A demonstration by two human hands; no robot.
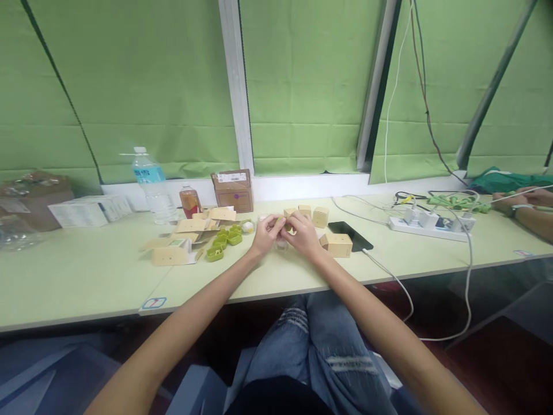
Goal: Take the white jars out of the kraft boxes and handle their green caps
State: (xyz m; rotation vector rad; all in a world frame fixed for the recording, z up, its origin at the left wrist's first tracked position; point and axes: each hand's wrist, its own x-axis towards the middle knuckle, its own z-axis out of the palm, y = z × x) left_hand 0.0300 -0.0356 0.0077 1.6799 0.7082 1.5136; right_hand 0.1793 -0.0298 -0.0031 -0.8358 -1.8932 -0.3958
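Green blinds [309, 86] hung behind a pale table [103, 276]. Above it the left hand [266, 233] and right hand [303, 232] met, fingers bent and tips together at a small green piece [288, 227]. It sat between them, mostly covered; which way it pointed, its long axis and which hand gripped it could not be told. Green cups [215, 253] ran left of the hands, their row slanting away rightward, beside torn cardboard [170, 255]. Rightward lay a small box [340, 246] and a black phone [356, 237]. Farther out stood a water bottle [149, 173], left, and a power strip [401, 226], right.
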